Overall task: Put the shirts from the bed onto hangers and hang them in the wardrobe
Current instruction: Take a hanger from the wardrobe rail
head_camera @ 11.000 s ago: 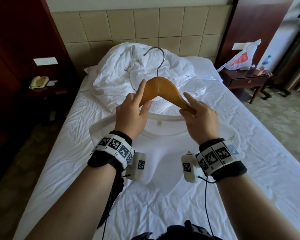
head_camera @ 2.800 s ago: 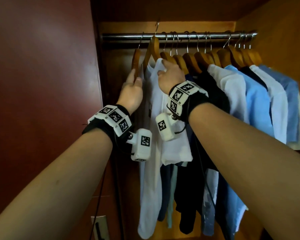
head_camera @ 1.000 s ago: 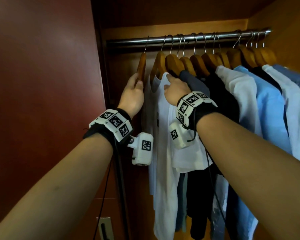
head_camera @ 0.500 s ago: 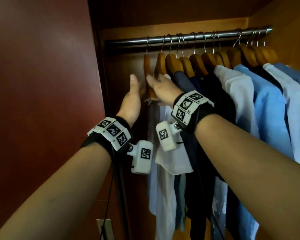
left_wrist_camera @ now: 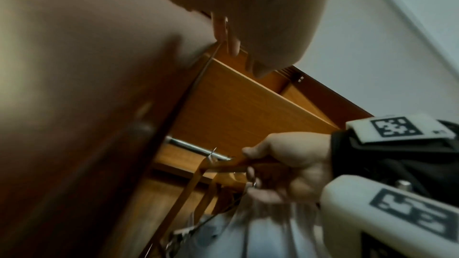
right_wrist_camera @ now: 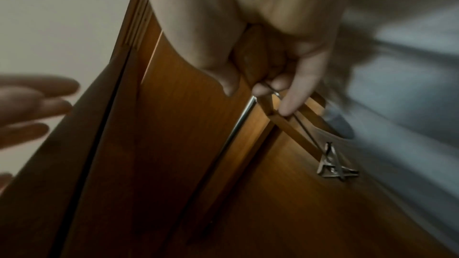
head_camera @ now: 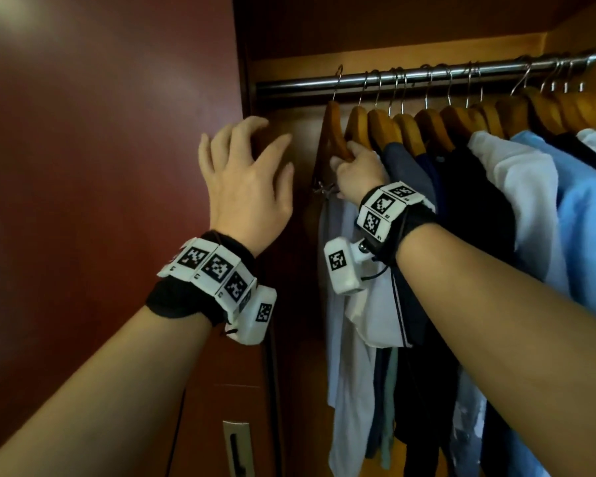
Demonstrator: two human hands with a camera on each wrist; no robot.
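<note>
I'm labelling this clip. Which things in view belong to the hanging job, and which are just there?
Job: right hand gripping the empty wooden hanger; rail; white T-shirt hanging beside it.
Just there: left hand, holding nothing; wardrobe door; blue shirt.

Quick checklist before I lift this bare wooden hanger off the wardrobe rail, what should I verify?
1. Grip: ok. The right hand curls its fingers round one arm of the bare wooden clip hanger.
2. Hook position: ok. The hanger's hook sits over the silver metal rail, at the left end of the row.
3. Hanger carries no garment: ok, none shows on it.
4. Left hand free to help: ok. It is open and holds nothing, near the dark red wardrobe door.
5. Metal clips free of the neighbouring white shirt: cannot tell, they hang close together.
</note>
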